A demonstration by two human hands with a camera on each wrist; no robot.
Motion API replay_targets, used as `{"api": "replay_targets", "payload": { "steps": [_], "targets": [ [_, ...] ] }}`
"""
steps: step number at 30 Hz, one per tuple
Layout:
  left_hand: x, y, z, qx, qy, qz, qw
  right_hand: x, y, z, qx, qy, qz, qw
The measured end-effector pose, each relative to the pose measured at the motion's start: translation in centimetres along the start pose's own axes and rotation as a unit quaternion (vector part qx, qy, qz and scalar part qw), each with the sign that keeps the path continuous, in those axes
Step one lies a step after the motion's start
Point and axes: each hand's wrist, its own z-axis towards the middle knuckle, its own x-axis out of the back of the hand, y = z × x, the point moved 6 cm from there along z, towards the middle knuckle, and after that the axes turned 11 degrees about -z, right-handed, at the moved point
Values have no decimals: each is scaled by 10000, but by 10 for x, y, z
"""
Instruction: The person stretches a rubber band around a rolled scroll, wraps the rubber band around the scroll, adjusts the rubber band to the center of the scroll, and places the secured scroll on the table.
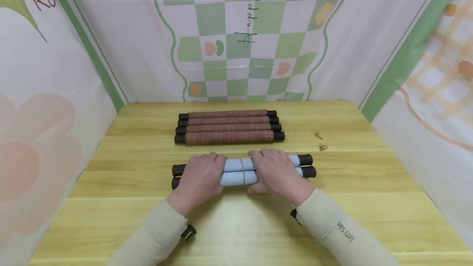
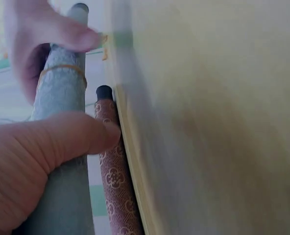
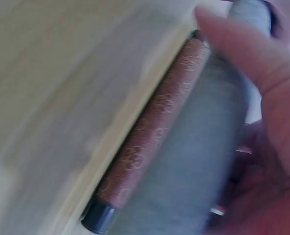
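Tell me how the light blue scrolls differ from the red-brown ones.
The light blue scrolls look plainer than the red-brown scrolls, which carry a pale floral pattern. Two light blue scrolls show, against four red-brown scrolls. The left hand and right hand grip the light blue scrolls, which a thin band circles; no hand holds the red-brown scrolls. Both kinds have black ends.
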Motion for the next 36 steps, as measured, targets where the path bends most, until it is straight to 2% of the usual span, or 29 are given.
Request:
{"api": "replay_targets", "payload": {
  "steps": [3,8,11,15,17,20,23,27,29,33,36],
  "targets": [
    [1,1,-1,-41,318,226,9992,9,0,0,-60,359,487,9982],
    [3,3,-1,-7,584,500,9970,28,2,4,-333,1291,1224,9835],
    [4,5,-1,-51,661,640,9957,35,0,8,-389,1682,1153,9782],
    [5,11,-1,-148,870,958,9915,40,-5,13,-468,1921,571,9786],
    [4,13,-1,-174,985,1090,9890,41,-6,14,-630,1841,334,9803],
    [4,15,-2,-172,1039,1102,9883,39,-6,17,-825,1491,359,9847],
    [5,13,-2,-147,946,908,9913,33,0,21,-858,850,952,9881],
    [7,9,-2,-114,735,523,9959,27,13,20,-775,175,1828,9799],
    [9,8,-1,-117,684,402,9968,26,16,20,-593,39,1961,9788],
    [10,6,0,-160,693,280,9971,25,14,22,-211,-25,1824,9830],
    [8,5,0,-79,627,173,9978,27,14,21,-307,161,1868,9818]
  ]
}}
